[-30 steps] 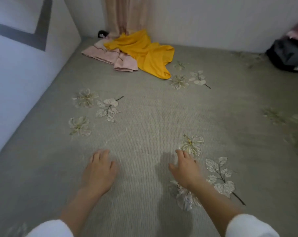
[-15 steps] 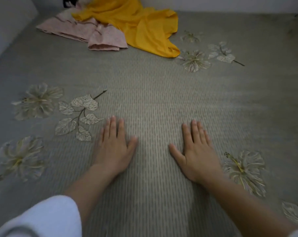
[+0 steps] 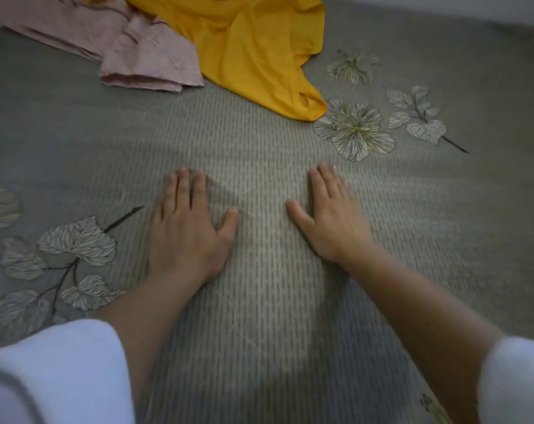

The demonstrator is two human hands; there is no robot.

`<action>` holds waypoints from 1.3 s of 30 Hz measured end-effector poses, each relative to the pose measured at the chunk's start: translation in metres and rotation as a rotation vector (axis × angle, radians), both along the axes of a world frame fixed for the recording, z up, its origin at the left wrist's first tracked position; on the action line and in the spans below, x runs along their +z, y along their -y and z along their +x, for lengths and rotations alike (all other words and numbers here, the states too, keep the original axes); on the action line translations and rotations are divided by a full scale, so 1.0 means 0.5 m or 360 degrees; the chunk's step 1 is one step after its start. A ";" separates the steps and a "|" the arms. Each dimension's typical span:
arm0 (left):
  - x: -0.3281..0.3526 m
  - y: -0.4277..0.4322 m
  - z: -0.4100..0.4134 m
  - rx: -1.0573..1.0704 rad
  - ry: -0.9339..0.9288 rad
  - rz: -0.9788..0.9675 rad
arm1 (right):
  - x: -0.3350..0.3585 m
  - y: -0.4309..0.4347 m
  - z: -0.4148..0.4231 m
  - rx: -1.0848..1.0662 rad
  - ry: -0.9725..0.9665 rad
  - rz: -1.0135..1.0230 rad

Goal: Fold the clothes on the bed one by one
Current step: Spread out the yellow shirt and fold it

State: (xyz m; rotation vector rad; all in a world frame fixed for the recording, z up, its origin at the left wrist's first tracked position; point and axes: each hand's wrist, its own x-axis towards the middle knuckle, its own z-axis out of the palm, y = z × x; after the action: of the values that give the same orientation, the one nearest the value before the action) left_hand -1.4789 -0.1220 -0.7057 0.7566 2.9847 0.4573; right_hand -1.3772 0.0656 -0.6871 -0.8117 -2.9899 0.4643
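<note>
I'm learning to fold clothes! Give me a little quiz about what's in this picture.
1. True or false: the left hand and the right hand both lie flat on the bedspread.
2. Which lies nearer the right hand? A) the pink garment B) the yellow garment
3. Fill in: in the picture, the yellow garment lies to the ___ of the pink garment.

Key: 1 true; 2 B; 3 right.

Grey-green bedspread (image 3: 259, 142), two coloured clothes far off.
Dashed stripes and pale, dark-veined flowers and leaves pattern it; the yellow garment (image 3: 253, 47) is plain, the pink garment (image 3: 149, 56) bears thin dark lines.
</note>
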 end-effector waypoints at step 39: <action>0.055 0.256 0.306 -0.0544 0.0569 0.0311 | 0.028 0.333 0.357 -0.0138 -0.0167 -0.0031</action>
State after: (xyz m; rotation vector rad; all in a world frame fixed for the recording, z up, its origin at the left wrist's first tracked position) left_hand -1.3259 -0.2499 -0.6783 1.0482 2.4449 0.7745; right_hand -1.1986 -0.1011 -0.6729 -0.8852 -2.8458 0.5170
